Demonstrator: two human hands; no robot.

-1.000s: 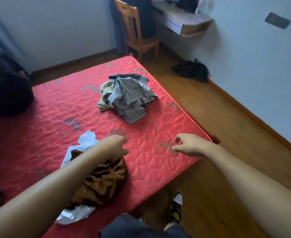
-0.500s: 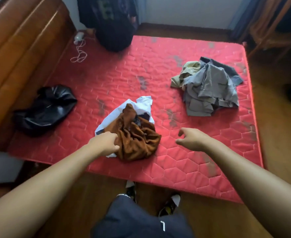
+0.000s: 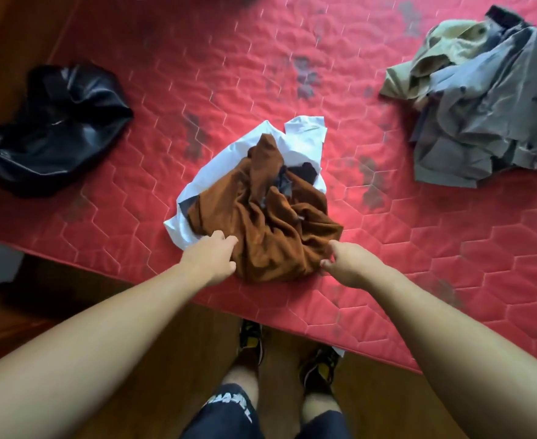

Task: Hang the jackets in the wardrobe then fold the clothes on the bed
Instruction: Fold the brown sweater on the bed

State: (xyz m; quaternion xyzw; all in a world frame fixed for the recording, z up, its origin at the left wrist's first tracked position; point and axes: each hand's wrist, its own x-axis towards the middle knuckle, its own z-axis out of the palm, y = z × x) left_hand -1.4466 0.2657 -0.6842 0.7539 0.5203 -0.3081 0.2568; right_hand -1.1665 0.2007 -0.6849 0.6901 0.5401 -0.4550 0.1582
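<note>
Two hands on a crumpled brown garment.
Left hand curls into it, right hand pinches its edge (lettering on the shorts is blurred, unreadable).

Access is from the near edge of the red mattress.

- Centre: blocked by the brown garment, heaped on a white garment. The left hand and right hand grip its near corners, and cloth fills the span between them.
- Left lane: bare mattress runs between the white garment and a shiny black bundle.
- Right lane: a wider bare strip runs between the brown garment and the grey-and-khaki clothes pile.
- Below the edge: wooden floor, occupied by the person's shoes.
</note>
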